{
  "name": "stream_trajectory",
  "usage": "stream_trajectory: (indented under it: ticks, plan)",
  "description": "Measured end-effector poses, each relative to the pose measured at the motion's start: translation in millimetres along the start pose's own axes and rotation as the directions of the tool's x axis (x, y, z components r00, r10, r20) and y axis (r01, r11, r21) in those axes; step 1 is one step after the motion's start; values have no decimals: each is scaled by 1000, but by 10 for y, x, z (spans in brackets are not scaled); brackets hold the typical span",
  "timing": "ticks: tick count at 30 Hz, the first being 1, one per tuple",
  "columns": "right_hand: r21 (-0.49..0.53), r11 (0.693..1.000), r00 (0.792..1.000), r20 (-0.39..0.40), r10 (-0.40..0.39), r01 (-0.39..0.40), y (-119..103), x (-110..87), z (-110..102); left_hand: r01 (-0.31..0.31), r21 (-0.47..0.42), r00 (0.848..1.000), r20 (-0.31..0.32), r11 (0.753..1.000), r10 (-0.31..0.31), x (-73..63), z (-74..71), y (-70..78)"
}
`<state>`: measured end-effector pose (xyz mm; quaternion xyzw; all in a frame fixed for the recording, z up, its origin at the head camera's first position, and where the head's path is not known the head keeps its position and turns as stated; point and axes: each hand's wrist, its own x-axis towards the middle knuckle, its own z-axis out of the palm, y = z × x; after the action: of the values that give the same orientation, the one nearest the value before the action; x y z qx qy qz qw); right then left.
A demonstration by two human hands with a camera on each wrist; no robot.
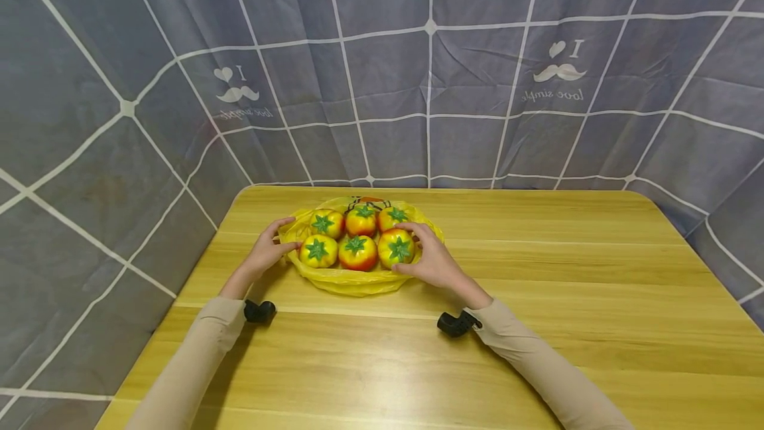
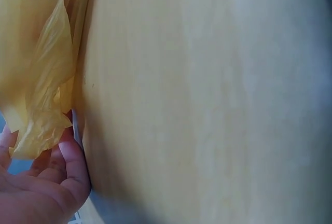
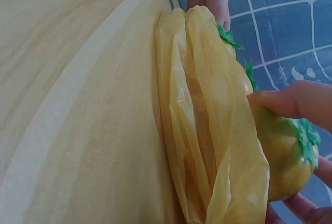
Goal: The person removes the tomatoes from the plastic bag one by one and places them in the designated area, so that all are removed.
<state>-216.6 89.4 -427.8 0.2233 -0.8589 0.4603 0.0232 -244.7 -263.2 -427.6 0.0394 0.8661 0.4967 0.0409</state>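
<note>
Six fruits — yellow-red, green-topped

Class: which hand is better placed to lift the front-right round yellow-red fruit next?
Likely the right hand: it cups that fruit; the left hand is at the yellow plastic bag's opposite edge.

Fruit in right grip; bag
</note>
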Motion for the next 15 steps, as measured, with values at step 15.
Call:
stream_trajectory:
  ticks: [15]
  plan:
    - [19, 1000, 999, -38, -12, 13, -68, 4, -56, 21, -25, 1000, 3, 999, -21, 5, 2, -8]
